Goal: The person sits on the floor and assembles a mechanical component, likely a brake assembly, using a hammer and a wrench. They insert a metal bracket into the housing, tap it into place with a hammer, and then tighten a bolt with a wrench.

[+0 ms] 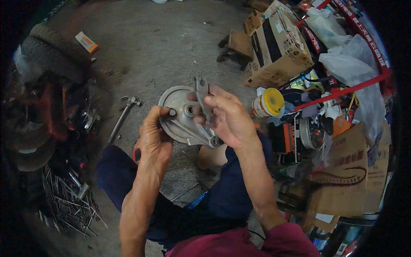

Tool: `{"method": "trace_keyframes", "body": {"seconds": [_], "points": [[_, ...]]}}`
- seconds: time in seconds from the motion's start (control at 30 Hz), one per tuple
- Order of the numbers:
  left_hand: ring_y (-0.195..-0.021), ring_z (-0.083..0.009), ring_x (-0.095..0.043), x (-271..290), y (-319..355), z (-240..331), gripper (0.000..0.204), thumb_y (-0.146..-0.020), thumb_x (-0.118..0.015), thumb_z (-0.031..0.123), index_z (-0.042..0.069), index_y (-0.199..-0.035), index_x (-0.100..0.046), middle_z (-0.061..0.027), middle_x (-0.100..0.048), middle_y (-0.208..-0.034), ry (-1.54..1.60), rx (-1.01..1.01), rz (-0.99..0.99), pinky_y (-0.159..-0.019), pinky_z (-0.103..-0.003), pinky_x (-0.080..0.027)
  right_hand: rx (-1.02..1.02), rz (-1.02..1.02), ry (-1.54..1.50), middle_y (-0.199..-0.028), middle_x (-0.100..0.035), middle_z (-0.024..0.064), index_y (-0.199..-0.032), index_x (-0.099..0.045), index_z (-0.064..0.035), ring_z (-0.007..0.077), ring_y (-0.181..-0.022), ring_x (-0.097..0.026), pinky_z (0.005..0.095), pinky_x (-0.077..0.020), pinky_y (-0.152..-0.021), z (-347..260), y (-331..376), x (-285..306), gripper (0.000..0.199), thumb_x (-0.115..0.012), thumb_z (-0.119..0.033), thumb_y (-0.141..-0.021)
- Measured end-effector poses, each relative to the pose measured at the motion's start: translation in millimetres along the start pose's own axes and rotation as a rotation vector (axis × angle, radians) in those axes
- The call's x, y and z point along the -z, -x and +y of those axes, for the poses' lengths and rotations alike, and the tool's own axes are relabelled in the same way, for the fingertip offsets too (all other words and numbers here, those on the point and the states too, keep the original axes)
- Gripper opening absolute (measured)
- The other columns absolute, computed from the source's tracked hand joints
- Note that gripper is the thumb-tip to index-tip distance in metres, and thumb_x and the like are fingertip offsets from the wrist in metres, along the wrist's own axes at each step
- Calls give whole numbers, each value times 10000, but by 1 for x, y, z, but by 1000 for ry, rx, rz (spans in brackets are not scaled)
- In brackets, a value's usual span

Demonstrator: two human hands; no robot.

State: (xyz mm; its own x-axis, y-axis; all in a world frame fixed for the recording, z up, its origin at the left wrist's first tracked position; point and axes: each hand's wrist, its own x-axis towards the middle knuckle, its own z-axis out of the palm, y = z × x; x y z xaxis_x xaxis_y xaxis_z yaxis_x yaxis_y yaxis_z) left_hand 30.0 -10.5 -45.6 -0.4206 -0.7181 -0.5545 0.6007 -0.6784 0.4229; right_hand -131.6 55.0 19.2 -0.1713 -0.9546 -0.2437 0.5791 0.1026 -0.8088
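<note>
While the plate [180,120] is held above the floor [150,51] between the person's knees, the work looks partway along. The black stud [172,112] sits in the plate's face, but the bracket [200,88] stands over it, apparently not fastened, and whether they touch cannot be told. Settling how the two parts go together seems left to do.

The left hand [152,135] grips the plate's near-left edge, thumb by the stud, other fingers mostly hidden; the right hand [229,118] pinches the bracket, fingertips over the hub. The plate's face is turned up to the person; being round, it has no clear long axis, though its rib slants toward the near right. The bracket's long axis runs roughly away from the person, its free end pointing away.
</note>
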Motion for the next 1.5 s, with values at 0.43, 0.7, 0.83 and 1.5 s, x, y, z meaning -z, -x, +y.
{"method": "trace_keyframes", "body": {"seconds": [0.43,0.7,0.83,1.5], "points": [[-791,-186,-608,-14,12,5,175,-785,-692,125,-2,-899,-654,-78,-644,-858,-34,-32,48,-719,-327,-490,31,82,454,-761,-605,91,-1204,-481,56,103,-450,-536,262,-415,-350,37,10,-35,332,-576,-87,-919],[-741,-182,-605,-12,11,8,130,-791,-679,91,-5,-875,-649,-77,-634,-829,-13,-36,20,-674,-317,-494,58,70,381,-834,-607,122,-1270,-425,66,139,-470,-570,288,-452,-342,48,8,-44,368,-528,-77,-948],[-750,-169,-608,-5,7,4,103,-804,-677,62,2,-881,-648,-73,-638,-837,-28,-117,39,-673,-306,-498,5,43,496,-775,-620,137,-1307,-414,64,167,-488,-603,318,-478,-384,46,7,-39,409,-524,-132,-965],[-799,-152,-587,-12,20,7,85,-856,-676,116,48,-839,-630,-37,-622,-833,-126,-142,-38,-739,-317,-469,154,147,1217,-779,-640,310,-1277,-476,94,487,-756,-647,525,-501,-657,42,10,-39,535,-509,-348,-978]]}}
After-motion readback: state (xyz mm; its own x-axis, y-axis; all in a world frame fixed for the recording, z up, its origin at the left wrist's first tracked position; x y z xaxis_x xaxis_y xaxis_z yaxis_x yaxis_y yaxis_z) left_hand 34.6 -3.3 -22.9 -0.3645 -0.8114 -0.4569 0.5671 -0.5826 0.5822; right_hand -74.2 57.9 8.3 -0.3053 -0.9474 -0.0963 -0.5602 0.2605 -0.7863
